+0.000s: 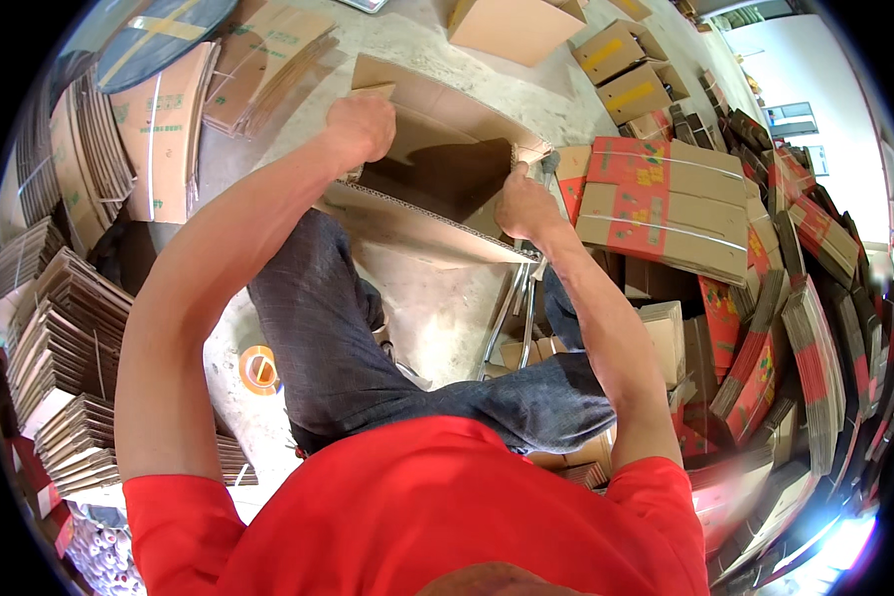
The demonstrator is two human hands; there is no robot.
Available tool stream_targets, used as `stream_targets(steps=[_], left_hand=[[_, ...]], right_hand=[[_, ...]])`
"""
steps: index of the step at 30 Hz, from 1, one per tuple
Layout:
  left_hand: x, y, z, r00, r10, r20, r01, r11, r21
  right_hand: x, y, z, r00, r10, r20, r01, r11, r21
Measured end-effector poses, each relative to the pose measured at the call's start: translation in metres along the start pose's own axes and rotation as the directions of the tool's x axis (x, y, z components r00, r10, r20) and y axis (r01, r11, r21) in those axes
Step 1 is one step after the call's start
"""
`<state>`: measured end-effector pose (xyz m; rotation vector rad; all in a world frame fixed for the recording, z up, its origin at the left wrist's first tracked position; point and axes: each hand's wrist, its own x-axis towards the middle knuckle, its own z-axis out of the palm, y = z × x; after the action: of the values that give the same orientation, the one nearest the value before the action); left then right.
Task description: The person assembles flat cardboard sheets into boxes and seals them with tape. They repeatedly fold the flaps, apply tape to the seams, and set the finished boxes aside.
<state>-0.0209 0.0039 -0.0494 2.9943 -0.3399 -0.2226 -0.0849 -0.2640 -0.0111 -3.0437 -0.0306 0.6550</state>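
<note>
Open carton (417,230): and here it was, held out in front of the knees, mouth turned up, brown walls stretched between both hands; whether its base was rested on the floor (427,323) could not be told.
Left hand (365,126): closed tight over the left end, a flap gripped there, the fingertips hidden behind the knuckles.
Right hand (528,207): clamped at the far right corner, the upper edge caught firmly in the fingers.
Below the carton: slim metal legs (530,303) were glimpsed under its right end, and dark trousers (318,328) were spread beneath.
By the left leg: an orange tape roll (247,371) was spotted on the floor.
Right flank: strapped flat cartons (663,209), brown banded with red, were piled near the right hand.
Left flank: folded cardboard stacks (65,338) were packed in rows; farther up, a dark disc (184,35) was crossed with yellowish tape.
Beyond: two smaller cartons (633,94), marked with yellow, were set side by side.
</note>
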Motion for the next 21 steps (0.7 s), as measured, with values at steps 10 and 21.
stream_targets(steps=[10,21], left_hand=[[-0.027,-0.03,-0.02,0.906,0.259,0.336,-0.116,0.914,-0.39],[-0.042,-0.056,-0.017,0.841,0.528,0.117,-0.356,0.703,-0.615]], right_hand=[[0.061,0.025,0.037,0.904,-0.409,0.12,0.374,0.897,0.236],[0.059,0.053,0.1,0.972,-0.134,-0.192,0.215,0.186,0.959]])
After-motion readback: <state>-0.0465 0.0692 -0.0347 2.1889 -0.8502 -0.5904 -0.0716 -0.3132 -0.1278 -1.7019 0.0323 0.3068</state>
